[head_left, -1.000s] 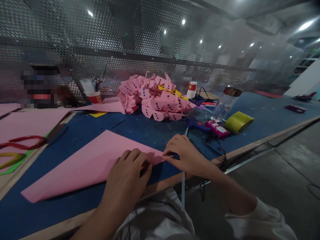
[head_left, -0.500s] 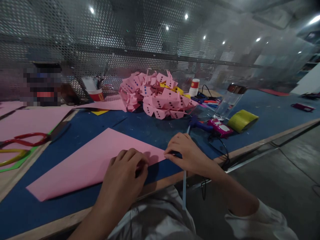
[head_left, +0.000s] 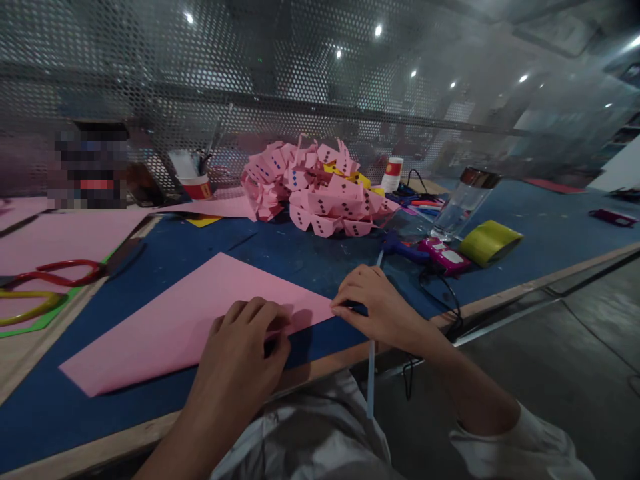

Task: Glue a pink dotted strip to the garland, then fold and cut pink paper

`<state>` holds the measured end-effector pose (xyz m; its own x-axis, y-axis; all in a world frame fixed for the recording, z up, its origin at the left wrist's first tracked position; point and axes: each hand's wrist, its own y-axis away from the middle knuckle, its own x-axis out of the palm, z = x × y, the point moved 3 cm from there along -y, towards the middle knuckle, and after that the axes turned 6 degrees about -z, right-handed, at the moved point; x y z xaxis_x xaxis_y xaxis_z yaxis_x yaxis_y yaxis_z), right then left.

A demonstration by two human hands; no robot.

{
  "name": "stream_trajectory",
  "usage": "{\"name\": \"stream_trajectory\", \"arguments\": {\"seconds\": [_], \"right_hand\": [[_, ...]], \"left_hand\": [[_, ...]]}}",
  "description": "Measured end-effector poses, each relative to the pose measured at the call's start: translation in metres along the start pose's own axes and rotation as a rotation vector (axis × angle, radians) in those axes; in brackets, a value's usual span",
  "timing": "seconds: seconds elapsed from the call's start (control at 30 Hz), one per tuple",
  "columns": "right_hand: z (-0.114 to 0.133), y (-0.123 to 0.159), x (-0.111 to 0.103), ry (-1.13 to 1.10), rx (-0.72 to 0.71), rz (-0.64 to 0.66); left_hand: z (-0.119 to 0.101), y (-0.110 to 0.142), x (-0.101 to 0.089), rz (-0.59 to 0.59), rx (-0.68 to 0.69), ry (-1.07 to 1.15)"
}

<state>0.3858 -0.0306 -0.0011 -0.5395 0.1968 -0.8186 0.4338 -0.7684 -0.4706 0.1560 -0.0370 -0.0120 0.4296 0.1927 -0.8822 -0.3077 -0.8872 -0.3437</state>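
A folded sheet of pink paper lies on the blue tabletop, with a long point reaching right. My right hand pinches that tip between thumb and fingers. Over the paper's near edge rests my left hand, its fingers loosely bent and a gap between them and the thumb. Part of the paper is hidden beneath it. A long pale stick passes under my right hand and hangs past the table edge; its upper end meets a blue glue gun.
Pink paper pieces with dark diamond marks are heaped behind the sheet. To the right are a yellow tape roll, a magenta device and a glass bottle. Red-handled scissors and a paper cup are at left.
My left hand has slid slightly left along the paper. My right hand keeps its pinch on the tip. The whole view has shifted a little.
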Motion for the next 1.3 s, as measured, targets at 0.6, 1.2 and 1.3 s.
{"name": "stream_trajectory", "arguments": {"seconds": [0.6,1.2,1.3], "right_hand": [[0.0,0.001,0.0,0.0,-0.005,-0.002],[0.001,0.001,-0.001,-0.003,0.0,-0.008],[0.0,0.001,-0.001,0.002,0.002,-0.005]], "left_hand": [[0.0,0.004,-0.005,-0.028,0.01,-0.039],[-0.001,0.006,-0.007,-0.063,-0.014,-0.089],[-0.001,0.007,-0.007,-0.056,-0.017,-0.091]]}}
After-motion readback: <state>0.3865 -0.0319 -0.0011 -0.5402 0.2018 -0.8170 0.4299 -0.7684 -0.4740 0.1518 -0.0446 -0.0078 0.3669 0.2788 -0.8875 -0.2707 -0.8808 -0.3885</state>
